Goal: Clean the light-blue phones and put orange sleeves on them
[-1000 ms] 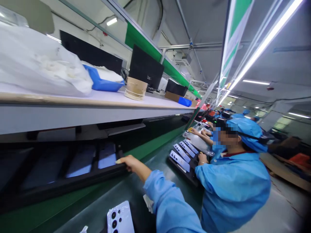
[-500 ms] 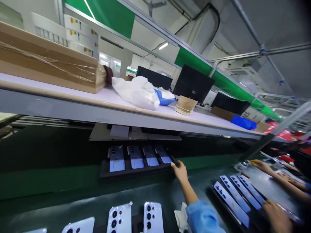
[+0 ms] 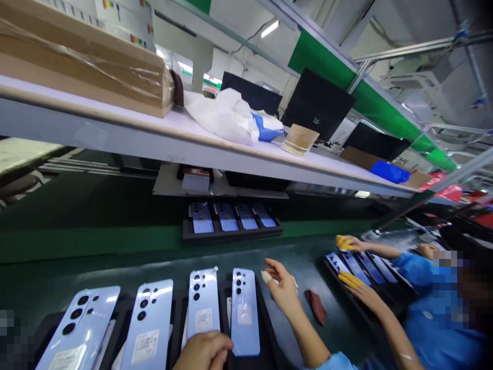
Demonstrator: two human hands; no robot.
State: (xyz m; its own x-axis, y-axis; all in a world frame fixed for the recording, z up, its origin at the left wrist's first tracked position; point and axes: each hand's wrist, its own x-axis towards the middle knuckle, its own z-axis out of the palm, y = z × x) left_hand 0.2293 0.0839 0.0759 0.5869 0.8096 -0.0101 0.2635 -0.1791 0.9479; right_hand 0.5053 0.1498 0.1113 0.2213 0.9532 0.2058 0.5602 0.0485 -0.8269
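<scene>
It's a factory (phones [image 3: 245, 312] fill black trays [image 3: 231, 236] along the bench [image 3: 308, 262]).

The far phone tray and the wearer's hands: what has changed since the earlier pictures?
The right hand has let go of the far phone tray and drawn back toward the near phone tray, where the left hand has come into view. The far tray's four phones stayed in their row.

Phones [image 3: 245, 329] in near tray [image 3: 268, 344]; second phone tray [image 3: 231, 236] behind; cloth [image 3: 316, 307] right.
</scene>
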